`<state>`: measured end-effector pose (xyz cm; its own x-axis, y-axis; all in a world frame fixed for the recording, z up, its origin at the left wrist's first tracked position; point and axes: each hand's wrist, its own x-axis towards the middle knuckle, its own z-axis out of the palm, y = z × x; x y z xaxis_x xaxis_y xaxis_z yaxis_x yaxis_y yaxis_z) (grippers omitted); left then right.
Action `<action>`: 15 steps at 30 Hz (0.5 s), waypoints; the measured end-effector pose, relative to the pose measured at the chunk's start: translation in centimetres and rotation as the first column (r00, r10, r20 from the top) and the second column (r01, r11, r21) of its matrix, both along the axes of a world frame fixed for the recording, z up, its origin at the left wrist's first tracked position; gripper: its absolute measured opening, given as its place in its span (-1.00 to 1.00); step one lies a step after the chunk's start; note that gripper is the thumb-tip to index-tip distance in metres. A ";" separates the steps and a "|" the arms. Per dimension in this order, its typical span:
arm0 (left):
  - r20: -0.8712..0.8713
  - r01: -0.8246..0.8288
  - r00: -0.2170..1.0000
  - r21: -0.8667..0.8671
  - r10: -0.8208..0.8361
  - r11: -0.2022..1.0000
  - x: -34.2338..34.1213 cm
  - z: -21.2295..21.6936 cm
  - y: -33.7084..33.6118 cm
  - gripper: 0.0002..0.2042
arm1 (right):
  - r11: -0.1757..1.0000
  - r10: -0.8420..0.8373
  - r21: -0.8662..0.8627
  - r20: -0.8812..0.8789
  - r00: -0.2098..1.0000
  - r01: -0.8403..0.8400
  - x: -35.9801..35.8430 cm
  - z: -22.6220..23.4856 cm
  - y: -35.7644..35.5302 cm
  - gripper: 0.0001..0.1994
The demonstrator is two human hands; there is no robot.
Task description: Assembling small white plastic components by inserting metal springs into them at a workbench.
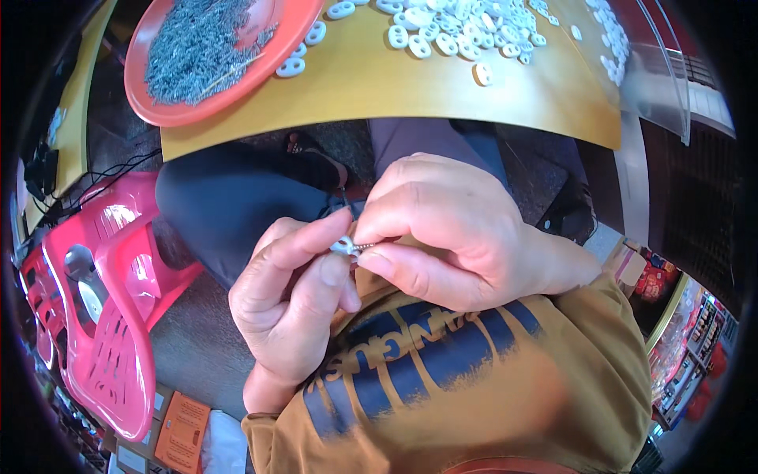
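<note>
Where the two hands meet above the lap in the head view, a small white plastic piece (343,246) is pinched between thumb and forefinger of the left hand (294,296), its other fingers curled loosely beneath. A thin metal pin (365,247) is gripped between thumb and bent forefinger of the right hand (442,229), with its tip set against the white piece; both items are largely hidden by the fingers.

Further up, a yellow-brown tabletop (379,87) is recorded. On its left end an orange plate (276,47) is placed, heaped with grey metal pins (197,47). White oval plastic rings (458,31) are scattered across the middle and right of the top, several just beside the plate. A clear plastic sheet (647,71) is seen at the right edge. Pink plastic chairs (103,292) are stacked at lower left, well apart from the hands.
</note>
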<state>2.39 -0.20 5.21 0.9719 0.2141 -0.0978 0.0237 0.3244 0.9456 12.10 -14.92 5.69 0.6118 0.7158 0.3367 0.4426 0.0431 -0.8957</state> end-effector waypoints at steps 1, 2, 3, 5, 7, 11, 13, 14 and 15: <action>-0.013 -0.004 1.000 -0.020 0.004 1.000 0.5 0.0 0.1 -0.70 | 1.000 -0.004 -0.017 0.018 1.000 0.004 0.4 0.0 0.0 -0.91; -0.015 0.001 1.000 -0.020 -0.002 1.000 0.9 -0.1 0.2 -0.70 | 0.999 -0.026 -0.018 0.051 0.998 0.027 0.7 -0.2 0.2 -0.89; -0.022 0.022 1.000 0.004 -0.022 1.000 1.2 -0.1 0.3 -0.71 | 0.999 -0.030 -0.017 0.049 0.998 0.031 1.0 -0.2 0.2 -0.89; -0.031 0.048 0.998 0.031 -0.047 0.998 1.9 -0.2 0.4 -0.70 | 0.997 -0.038 -0.063 0.099 0.994 0.044 1.6 -0.4 0.2 -0.87; -0.021 0.081 0.997 0.100 -0.079 0.992 2.5 -0.2 0.5 -0.70 | 0.996 -0.056 -0.064 0.104 0.993 0.063 2.0 -0.5 0.1 -0.86; 0.126 0.044 0.988 0.290 -0.083 0.956 3.6 -0.5 0.0 -0.69 | 0.993 -0.071 -0.095 0.066 0.995 0.077 2.5 -0.1 -0.4 -0.86; 0.118 0.081 0.986 0.292 -0.120 0.953 4.3 -0.5 0.0 -0.68 | 0.992 -0.066 -0.104 0.033 0.997 0.070 3.0 -0.3 -0.8 -0.88; 0.129 0.095 0.982 0.288 -0.137 0.953 4.5 -0.5 0.1 -0.68 | 0.993 -0.049 -0.110 -0.006 0.999 0.048 3.2 -0.3 -1.0 -0.90; 0.091 0.096 0.987 0.325 -0.133 0.941 4.6 -0.6 0.1 -0.67 | 0.992 -0.045 -0.119 -0.051 0.998 0.038 3.4 -0.3 -1.0 -0.92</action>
<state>6.94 -0.08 4.62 0.9925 0.1030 0.0663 -0.0674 0.0072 0.9977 15.49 -15.90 5.42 0.6565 0.7222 0.2180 0.3935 -0.0814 -0.9157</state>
